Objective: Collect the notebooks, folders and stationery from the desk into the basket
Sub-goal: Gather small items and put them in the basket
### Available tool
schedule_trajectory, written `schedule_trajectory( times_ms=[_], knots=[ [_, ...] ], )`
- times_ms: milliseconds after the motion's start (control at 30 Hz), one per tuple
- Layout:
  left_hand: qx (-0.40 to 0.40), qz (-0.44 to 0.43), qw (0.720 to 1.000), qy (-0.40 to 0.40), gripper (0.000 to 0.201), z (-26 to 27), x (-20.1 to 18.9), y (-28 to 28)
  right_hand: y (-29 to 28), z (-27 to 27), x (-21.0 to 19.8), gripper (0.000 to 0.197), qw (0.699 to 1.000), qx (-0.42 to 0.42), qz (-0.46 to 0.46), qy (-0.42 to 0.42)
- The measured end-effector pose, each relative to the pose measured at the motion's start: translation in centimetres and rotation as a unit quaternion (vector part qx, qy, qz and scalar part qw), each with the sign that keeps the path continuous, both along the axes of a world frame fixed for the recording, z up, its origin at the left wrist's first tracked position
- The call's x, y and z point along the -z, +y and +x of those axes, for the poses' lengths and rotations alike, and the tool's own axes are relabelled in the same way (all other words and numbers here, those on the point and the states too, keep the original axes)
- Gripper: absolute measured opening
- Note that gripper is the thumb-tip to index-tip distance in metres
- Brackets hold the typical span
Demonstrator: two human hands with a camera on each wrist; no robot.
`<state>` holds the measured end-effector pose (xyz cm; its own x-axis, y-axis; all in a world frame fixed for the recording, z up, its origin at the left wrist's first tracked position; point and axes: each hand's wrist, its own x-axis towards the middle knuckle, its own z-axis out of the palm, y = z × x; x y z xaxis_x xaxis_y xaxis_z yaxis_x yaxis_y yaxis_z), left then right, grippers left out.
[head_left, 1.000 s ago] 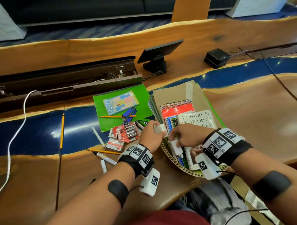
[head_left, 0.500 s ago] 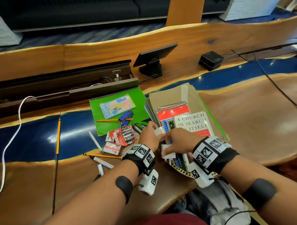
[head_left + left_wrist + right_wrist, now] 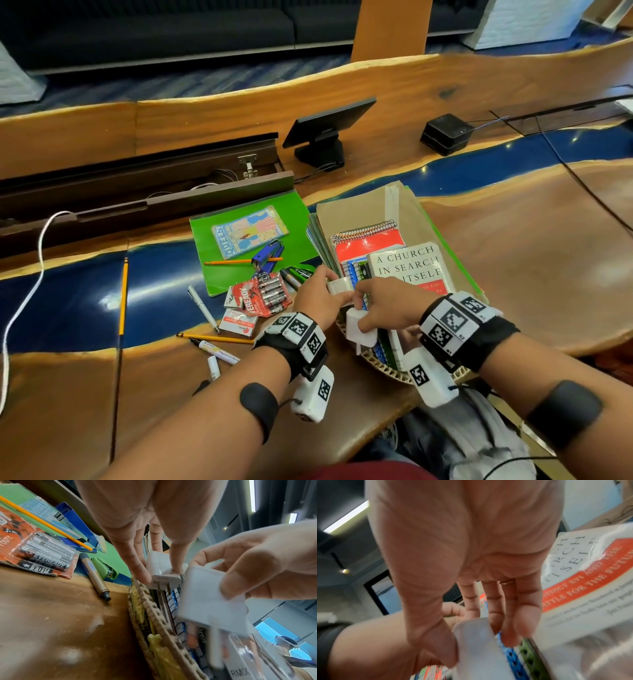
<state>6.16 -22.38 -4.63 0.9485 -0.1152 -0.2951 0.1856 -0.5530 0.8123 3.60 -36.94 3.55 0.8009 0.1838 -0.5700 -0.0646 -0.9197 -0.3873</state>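
White plugs: left hand (image 3: 317, 297) pinches one (image 3: 163, 572), right hand (image 3: 383, 305) pinches another (image 3: 359, 329), over the basket (image 3: 383, 371), lower centre.

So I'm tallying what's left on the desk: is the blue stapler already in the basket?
No, the blue stapler lies on the green folder, outside the wicker basket.

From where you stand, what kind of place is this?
Probably an office or reception counter: a long wood-and-blue-resin desk, a small monitor on a stand, and an open cable tray along its back.
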Motion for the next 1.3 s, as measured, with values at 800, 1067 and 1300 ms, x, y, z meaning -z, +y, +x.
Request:
schedule_trajectory(
  times_ms=[800,1067,1300],
  knots=[
    [0.017,-0.039,0.999,0.014,0.019,-0.8,0.1,0.2,-0.4,0.5,-0.1,0.024,0.997,-0.035,-0.062,0.036],
    [0.046,0.022,0.999,-0.015,0.024,-1.2,-0.3,0.2,-0.2,0.6,1.0,0.031,0.995,-0.021,-0.076,-0.055],
    [0.031,0.020,0.999,-0.009,0.030,-1.1,-0.4,0.2,-0.4,0.1,0.7,0.036,0.993,-0.038,-0.102,-0.042]
  ],
)
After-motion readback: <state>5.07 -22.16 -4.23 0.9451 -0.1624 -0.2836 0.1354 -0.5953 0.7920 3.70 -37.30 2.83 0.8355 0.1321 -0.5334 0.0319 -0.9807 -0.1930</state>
